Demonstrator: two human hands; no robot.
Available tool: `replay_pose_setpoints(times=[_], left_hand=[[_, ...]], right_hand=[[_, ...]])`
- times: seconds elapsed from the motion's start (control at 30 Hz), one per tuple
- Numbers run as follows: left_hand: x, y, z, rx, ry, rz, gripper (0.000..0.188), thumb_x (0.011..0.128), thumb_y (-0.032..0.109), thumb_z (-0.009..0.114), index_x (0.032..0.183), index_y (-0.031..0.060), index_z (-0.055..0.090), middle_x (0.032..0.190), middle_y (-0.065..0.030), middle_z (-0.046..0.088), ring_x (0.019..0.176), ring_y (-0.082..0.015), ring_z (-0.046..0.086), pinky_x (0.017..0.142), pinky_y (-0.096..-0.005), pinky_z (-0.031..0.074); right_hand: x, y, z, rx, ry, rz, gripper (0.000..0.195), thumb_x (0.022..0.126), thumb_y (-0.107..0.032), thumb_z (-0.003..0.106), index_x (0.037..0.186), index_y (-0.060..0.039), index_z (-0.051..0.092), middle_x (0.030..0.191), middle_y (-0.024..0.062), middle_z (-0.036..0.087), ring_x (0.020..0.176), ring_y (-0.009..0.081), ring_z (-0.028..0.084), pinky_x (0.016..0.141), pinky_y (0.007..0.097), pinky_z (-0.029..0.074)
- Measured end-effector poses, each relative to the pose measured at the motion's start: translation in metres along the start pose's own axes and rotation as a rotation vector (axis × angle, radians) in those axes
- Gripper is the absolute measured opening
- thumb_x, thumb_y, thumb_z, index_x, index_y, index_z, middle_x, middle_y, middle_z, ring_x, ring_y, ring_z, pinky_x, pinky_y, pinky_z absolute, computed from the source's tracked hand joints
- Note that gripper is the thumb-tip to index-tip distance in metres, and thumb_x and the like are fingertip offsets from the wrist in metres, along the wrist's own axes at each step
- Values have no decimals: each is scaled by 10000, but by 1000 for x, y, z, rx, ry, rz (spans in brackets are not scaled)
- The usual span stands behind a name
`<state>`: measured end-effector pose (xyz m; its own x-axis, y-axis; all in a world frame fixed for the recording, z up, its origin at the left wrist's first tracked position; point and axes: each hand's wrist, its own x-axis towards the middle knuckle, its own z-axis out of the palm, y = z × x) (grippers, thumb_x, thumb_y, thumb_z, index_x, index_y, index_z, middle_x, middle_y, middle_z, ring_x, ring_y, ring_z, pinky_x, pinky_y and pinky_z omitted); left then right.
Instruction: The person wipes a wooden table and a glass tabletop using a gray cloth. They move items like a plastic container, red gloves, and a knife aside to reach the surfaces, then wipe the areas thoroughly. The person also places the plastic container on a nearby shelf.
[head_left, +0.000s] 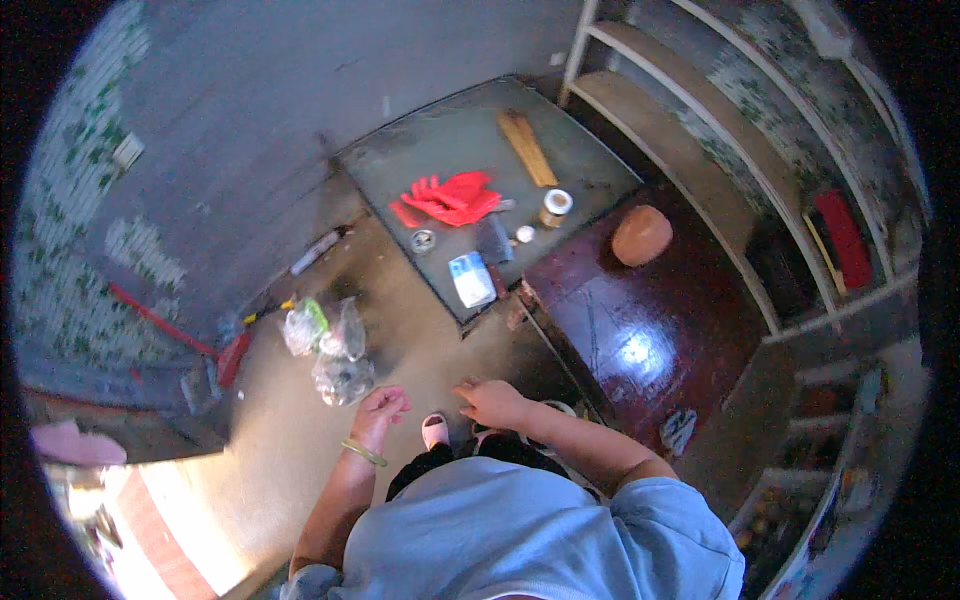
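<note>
My left hand (382, 410), with a pale bangle on its wrist, hangs before my body with its fingers curled in. My right hand (491, 403) hangs beside it, thumb and forefinger a little apart. Neither shows anything held, and both are over the bare floor. Ahead stands a dark-topped table (442, 135). Red gloves (454, 199) lie on it near a lidded jar (556, 208), a small white round item (525, 234) and a dark flat block (495, 238). A blue-and-white packet (472, 279) and a small round container (423, 241) sit nearer me.
Long yellowish strips (528, 148) lie farther back on the table. A rounded orange-brown object (642, 235) sits on a glossy dark-red surface (585, 315) at right. Clear plastic bags (341, 375) are on the floor left. Shelving (675, 142) lines the right; a red dustpan (234, 358) stands left.
</note>
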<state>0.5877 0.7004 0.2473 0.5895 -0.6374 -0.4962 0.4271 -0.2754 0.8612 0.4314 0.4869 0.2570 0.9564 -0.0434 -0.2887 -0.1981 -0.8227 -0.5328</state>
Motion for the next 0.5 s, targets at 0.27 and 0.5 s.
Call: replay_pose_setpoints(times=[0.27, 0.5], left_hand=[[64, 60, 32, 224, -320, -5, 337, 898, 229, 644, 1159, 23, 586, 994, -62, 657, 918, -152, 632, 750, -278, 470], [93, 54, 80, 349, -562, -95, 330, 902, 224, 637, 1168, 35, 588, 1029, -57, 660, 928, -147, 637, 755, -280, 479]], right_hand=[[-31, -3, 24, 136, 229, 319, 441, 847, -212, 628, 1262, -94, 538, 1181, 154, 586, 1092, 342, 574, 886, 442, 500], [-65, 17, 38, 202, 342, 513, 357, 835, -195, 625, 1171, -81, 584, 1107, 150, 598, 1047, 348, 582, 840, 447, 512]])
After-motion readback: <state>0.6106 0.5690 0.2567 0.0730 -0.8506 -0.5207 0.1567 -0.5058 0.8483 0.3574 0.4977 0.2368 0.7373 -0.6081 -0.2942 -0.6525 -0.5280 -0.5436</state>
